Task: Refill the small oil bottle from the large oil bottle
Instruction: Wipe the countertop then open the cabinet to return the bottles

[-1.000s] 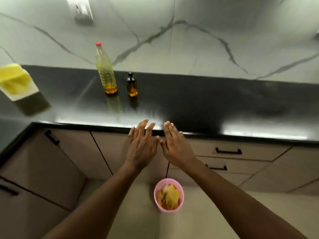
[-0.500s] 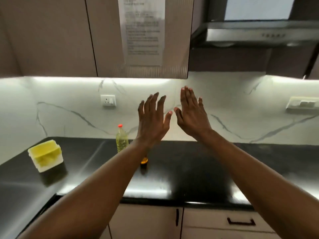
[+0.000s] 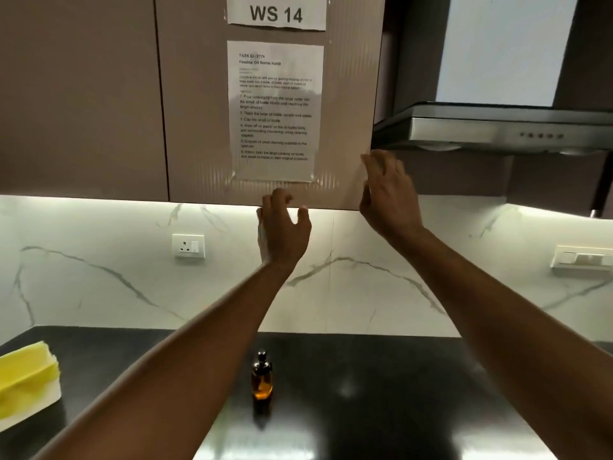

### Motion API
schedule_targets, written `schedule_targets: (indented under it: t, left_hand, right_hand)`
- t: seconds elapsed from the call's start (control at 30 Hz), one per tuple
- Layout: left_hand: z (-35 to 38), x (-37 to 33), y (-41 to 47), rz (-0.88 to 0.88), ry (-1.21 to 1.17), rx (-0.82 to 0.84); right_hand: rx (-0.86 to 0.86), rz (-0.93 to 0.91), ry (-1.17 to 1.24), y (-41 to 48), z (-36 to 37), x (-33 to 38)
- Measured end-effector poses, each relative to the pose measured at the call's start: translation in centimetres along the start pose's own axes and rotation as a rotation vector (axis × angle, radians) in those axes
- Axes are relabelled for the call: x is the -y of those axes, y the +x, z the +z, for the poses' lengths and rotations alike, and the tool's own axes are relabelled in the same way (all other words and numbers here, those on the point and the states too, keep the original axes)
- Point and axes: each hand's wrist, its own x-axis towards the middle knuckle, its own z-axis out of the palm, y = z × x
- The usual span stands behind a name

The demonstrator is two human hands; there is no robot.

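Observation:
The small amber oil bottle (image 3: pixel 262 382) with a black cap stands upright on the black countertop (image 3: pixel 365 376), just right of my left forearm. The large oil bottle is not visible; my left forearm covers the spot where it stood. Both hands are raised high above the counter, far from the bottle. My left hand (image 3: pixel 282 229) is in front of the lower edge of the wall cabinet, fingers loosely curled and holding nothing. My right hand (image 3: pixel 388 197) is up beside the cabinet's right corner, fingers relaxed and empty.
A white holder with yellow cloths (image 3: pixel 28 381) sits at the counter's left end. A task sheet (image 3: pixel 275 111) and a "WS 14" label are taped to the wall cabinet. A range hood (image 3: pixel 497 127) hangs at upper right. A wall socket (image 3: pixel 188 246) is on the marble backsplash.
The view has tilted up from the counter and drawers to the wall cabinet. Both hands rose with it, and their fingers went from straight to loosely curled.

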Motion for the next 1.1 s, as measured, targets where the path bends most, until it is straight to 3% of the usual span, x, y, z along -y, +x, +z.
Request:
schedule_targets:
  t: [0.1,0.3,0.37,0.53,0.73,0.87,1.1]
  left_hand:
    - [3.8,1.9,1.7,-0.517,-0.284,-0.014]
    - [10.0,3.0,3.6,-1.005,-0.659,0.339]
    - [11.4,2.7,5.1,-0.991,-0.798,0.373]
    - [12.7,1.9,6.3,-0.956,-0.926,0.211]
    - [9.8,0.5,3.9,-0.922,-0.998,0.152]
    - [5.5,-1.4,1.8,-0.933,-1.156,0.11]
    - [-4.9,-3.7,-1.8,-0.977,-1.244,0.105]
  right_hand:
    - [-0.003,0.052,0.019,1.6,3.6,-1.5]
    - [0.065,0.027,-0.154,4.1,10.0,-5.4]
    - [0.054,0.003,-0.161,4.5,11.4,-6.4]
    - [-0.032,0.054,-0.015,5.3,12.1,-7.1]
    - [-0.153,0.236,0.619,3.9,9.3,-5.7]
    - [-0.269,0.274,0.889,0.8,4.5,-1.6]
    - [-0.404,0.193,1.064,-4.6,-2.9,9.8]
